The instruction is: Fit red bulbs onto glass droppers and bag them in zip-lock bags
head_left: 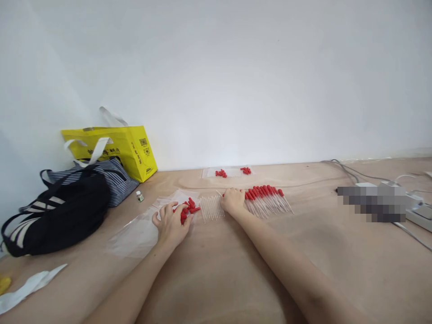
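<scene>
Over a small heap of red caps [191,206] on clear plastic bags [135,234], my left hand [170,222] has its fingers spread and bent, the fingertips at the caps. To the right lies a row of thin white cotton swabs [212,208] without red caps. My right hand [233,199] is closed at the right end of that row; a bit of red and a swab tip show by its fingers. What it grips is mostly hidden. Just right of this hand, a slanted row of red-capped swabs [265,200] lies side by side.
By the wall, a flat clear bag [232,171] holds two red clusters. A yellow bag [135,153], a striped bag [121,184] and a black bag [67,216] stand left. A small bottle [139,196] is near them. Cables [347,168] and a power strip [420,216] lie right.
</scene>
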Available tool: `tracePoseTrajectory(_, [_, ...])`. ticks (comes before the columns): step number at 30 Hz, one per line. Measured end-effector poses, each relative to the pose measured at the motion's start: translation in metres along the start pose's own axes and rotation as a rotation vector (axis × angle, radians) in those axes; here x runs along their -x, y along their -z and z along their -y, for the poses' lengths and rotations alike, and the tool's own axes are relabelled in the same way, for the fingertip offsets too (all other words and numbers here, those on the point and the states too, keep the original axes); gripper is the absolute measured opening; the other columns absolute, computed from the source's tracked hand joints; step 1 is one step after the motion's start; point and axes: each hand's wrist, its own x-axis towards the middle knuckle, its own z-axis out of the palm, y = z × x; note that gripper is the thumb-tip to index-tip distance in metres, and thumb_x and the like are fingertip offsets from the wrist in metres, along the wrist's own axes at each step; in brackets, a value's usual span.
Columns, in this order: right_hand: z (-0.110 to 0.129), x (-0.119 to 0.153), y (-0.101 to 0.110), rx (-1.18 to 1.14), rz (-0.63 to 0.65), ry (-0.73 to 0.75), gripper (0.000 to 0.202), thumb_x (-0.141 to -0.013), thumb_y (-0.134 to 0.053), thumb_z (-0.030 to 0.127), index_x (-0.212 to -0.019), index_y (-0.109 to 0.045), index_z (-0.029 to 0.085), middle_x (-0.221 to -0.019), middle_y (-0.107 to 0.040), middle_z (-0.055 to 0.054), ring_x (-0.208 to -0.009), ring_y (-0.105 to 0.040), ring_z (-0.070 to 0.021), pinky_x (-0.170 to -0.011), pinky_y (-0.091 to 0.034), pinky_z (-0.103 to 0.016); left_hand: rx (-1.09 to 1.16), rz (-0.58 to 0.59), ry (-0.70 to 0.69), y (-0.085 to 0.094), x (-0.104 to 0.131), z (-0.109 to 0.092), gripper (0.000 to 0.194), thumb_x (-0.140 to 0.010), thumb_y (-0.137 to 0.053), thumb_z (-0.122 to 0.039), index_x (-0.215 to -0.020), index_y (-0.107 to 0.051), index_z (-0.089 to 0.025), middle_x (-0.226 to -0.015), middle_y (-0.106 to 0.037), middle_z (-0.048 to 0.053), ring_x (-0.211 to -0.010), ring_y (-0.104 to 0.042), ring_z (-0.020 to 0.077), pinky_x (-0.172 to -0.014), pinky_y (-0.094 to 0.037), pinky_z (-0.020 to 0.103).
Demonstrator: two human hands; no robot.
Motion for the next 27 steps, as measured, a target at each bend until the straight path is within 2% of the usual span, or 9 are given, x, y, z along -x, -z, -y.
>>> tracePoseTrajectory(6, [-0.008, 0.004, 0.0, 0.019, -0.01, 0.004, 0.027, -0.079, -0.039, 0.021, -0.092, -0.061, 0.011, -0.094, -0.061, -0.018, -0.092, -0.052, -0.0253, -0.078, -0.024, -0.038, -0.005, -0.021, -0.044, 0.002, 0.002, -0.002, 0.02, -0.073, -0.054, -0.032, -0.09, -0.063, -0.025, -0.109, -0.051, 0.01, -0.105, -0.04, 0.0286, -0.086, -0.022, 0.05])
tracePoseTrajectory(9, [-0.013, 0.005, 0.001, 0.016, -0.014, 0.046, 0.026, -0.077, -0.04, 0.017, -0.093, -0.06, 0.017, -0.095, -0.062, -0.013, -0.092, -0.052, -0.0228, -0.078, -0.024, -0.036, -0.047, -0.058, -0.099, 0.0, 0.0, -0.006, 0.019, -0.073, -0.055, -0.03, -0.089, -0.064, -0.025, -0.111, -0.05, 0.011, -0.106, -0.039, 0.0298, -0.088, -0.019, 0.053])
tracePoseTrajectory(12, [-0.013, 0.003, 0.001, 0.012, -0.011, 0.075, 0.024, -0.079, -0.041, 0.021, -0.091, -0.061, 0.02, -0.096, -0.061, -0.01, -0.092, -0.051, -0.0217, -0.076, -0.026, -0.034, -0.087, -0.081, -0.15, -0.005, -0.003, -0.01, 0.016, -0.072, -0.056, -0.029, -0.084, -0.066, -0.023, -0.113, -0.05, 0.012, -0.109, -0.037, 0.0309, -0.089, -0.016, 0.054])
tracePoseTrajectory(15, [-0.01, 0.0, -0.001, 0.017, -0.014, 0.043, 0.027, -0.081, -0.039, 0.024, -0.092, -0.062, 0.016, -0.096, -0.061, -0.014, -0.092, -0.051, -0.0241, -0.076, -0.026, -0.036, -0.104, -0.09, -0.174, -0.01, -0.005, -0.012, 0.015, -0.071, -0.057, -0.029, -0.08, -0.066, -0.021, -0.112, -0.051, 0.013, -0.108, -0.038, 0.0313, -0.09, -0.016, 0.055])
tracePoseTrajectory(21, [-0.003, -0.006, -0.004, 0.029, -0.023, 0.034, 0.028, -0.08, -0.037, 0.012, -0.09, -0.063, 0.011, -0.096, -0.059, -0.018, -0.093, -0.05, -0.0248, -0.078, -0.025, -0.037, -0.097, -0.115, -0.188, -0.014, -0.005, -0.011, 0.009, -0.073, -0.056, -0.023, -0.074, -0.063, -0.018, -0.105, -0.056, 0.012, -0.105, -0.042, 0.0298, -0.09, -0.018, 0.054])
tracePoseTrajectory(27, [-0.003, -0.002, -0.004, -0.001, -0.08, -0.013, 0.027, -0.081, -0.034, 0.009, -0.088, -0.06, 0.005, -0.092, -0.058, -0.021, -0.09, -0.05, -0.0269, -0.076, -0.027, -0.037, -0.022, -0.223, -0.268, -0.005, -0.002, -0.015, 0.01, -0.077, -0.05, -0.018, -0.074, -0.06, -0.017, -0.1, -0.06, 0.011, -0.102, -0.046, 0.0292, -0.091, -0.016, 0.054])
